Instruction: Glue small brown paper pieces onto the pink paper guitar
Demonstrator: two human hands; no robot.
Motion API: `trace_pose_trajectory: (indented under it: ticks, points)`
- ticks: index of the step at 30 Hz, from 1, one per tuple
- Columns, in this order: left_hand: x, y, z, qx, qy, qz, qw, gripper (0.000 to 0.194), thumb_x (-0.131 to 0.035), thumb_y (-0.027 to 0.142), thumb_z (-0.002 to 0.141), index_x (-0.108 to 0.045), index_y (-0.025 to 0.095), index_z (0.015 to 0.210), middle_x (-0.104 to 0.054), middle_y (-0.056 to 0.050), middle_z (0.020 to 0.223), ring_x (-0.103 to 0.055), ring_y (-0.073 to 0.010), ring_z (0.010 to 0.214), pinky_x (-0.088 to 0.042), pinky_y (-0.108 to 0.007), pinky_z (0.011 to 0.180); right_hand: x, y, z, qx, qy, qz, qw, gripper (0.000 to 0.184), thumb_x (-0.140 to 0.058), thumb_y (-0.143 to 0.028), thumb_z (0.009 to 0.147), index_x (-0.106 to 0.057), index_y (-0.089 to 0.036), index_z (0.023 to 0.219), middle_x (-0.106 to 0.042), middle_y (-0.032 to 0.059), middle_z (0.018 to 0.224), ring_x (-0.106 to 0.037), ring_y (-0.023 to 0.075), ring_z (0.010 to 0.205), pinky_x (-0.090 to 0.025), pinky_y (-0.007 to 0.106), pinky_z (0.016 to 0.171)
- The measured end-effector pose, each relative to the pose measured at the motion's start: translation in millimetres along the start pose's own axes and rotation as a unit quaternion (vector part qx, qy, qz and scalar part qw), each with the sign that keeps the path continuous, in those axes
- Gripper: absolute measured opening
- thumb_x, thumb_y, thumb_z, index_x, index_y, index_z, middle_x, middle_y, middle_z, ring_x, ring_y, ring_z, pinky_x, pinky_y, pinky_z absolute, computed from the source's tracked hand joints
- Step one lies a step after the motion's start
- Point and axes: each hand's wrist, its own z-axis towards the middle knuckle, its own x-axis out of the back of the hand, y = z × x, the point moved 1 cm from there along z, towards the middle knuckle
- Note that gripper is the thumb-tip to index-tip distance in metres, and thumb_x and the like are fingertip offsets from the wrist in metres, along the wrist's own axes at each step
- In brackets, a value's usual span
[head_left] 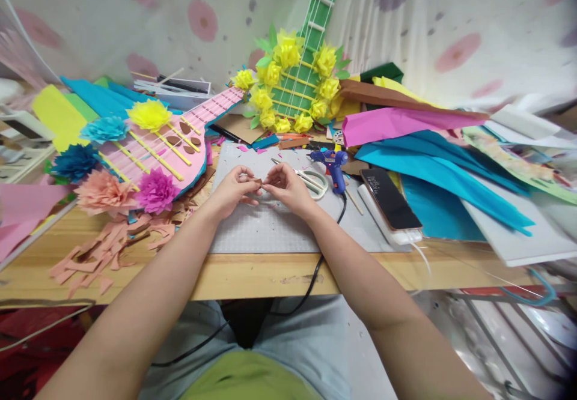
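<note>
My left hand (233, 191) and my right hand (288, 186) meet over a grey cutting mat (274, 226). Both pinch one small brown paper piece (258, 181) between their fingertips, held just above the mat. A pair of scissors (311, 181) lies right behind my right hand. A blue glue gun (332, 164) stands at the mat's far right, its black cord (315, 274) running off the table's front edge.
A pink paper guitar (166, 148) with paper flowers lies at the left, a green one (306, 69) with yellow flowers leans at the back. Pink paper scraps (99, 256) litter the wooden table (252, 277). A phone (390, 199) lies right of the mat beside teal and magenta sheets (442, 172).
</note>
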Motion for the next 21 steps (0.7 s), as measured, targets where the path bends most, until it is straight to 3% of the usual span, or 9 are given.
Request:
trace_pose_trajectory:
  ticks: [21]
  points:
    - [-5.7,3.8,-2.5,-0.022,0.029,0.063,0.997,0.037,-0.074,0.022,0.060,-0.045,0.019,0.083,-0.062,0.003,0.069,-0.065,-0.0140,0.063,-0.052,-0.024,0.048,-0.4,4.1,1.7,-0.022,0.025,0.022,0.999,0.030,-0.066,-0.032,0.068,-0.043,-0.023,0.086,-0.057,-0.0034,0.078,-0.057,0.0116,0.073,-0.048,0.030,0.070]
